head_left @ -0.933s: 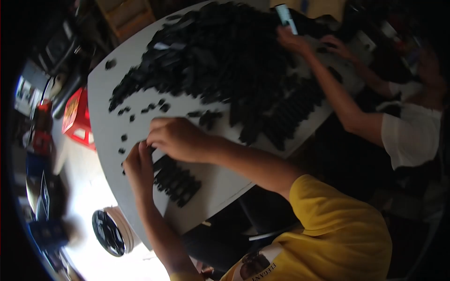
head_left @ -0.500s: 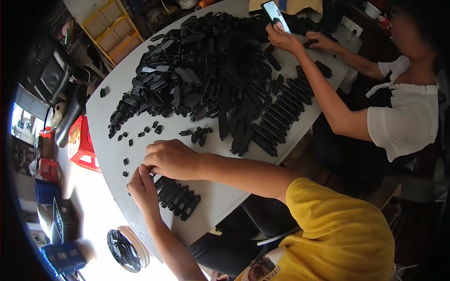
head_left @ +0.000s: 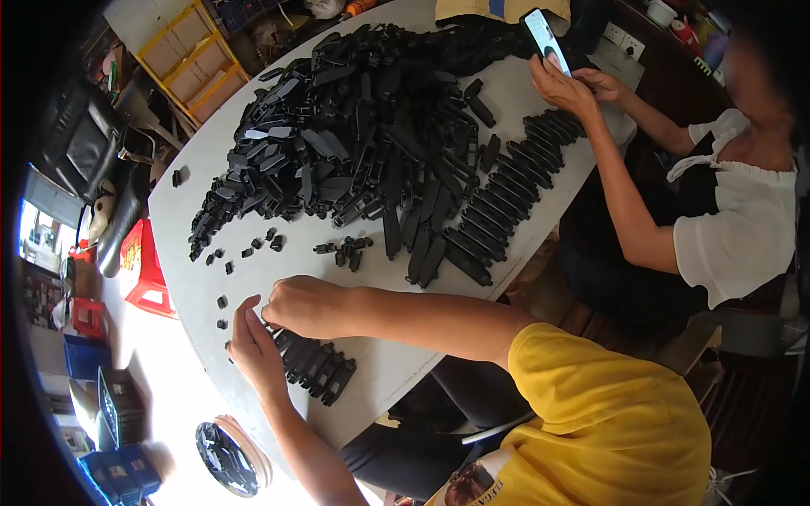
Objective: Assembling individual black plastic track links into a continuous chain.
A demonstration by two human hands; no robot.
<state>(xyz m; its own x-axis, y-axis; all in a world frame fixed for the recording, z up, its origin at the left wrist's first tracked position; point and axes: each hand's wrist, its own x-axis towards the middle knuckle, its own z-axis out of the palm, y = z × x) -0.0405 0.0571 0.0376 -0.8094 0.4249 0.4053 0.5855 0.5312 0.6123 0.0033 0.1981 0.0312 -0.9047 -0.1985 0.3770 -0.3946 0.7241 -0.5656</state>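
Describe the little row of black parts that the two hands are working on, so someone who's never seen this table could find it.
Start from the big heap of black plastic parts on the grey table and come to the near edge. Right beside the left hand and right hand lies a short row of black pieces, packed side by side, far smaller than the long row by the other person.

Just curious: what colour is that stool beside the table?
Red; the plastic stool shows best in the head view.
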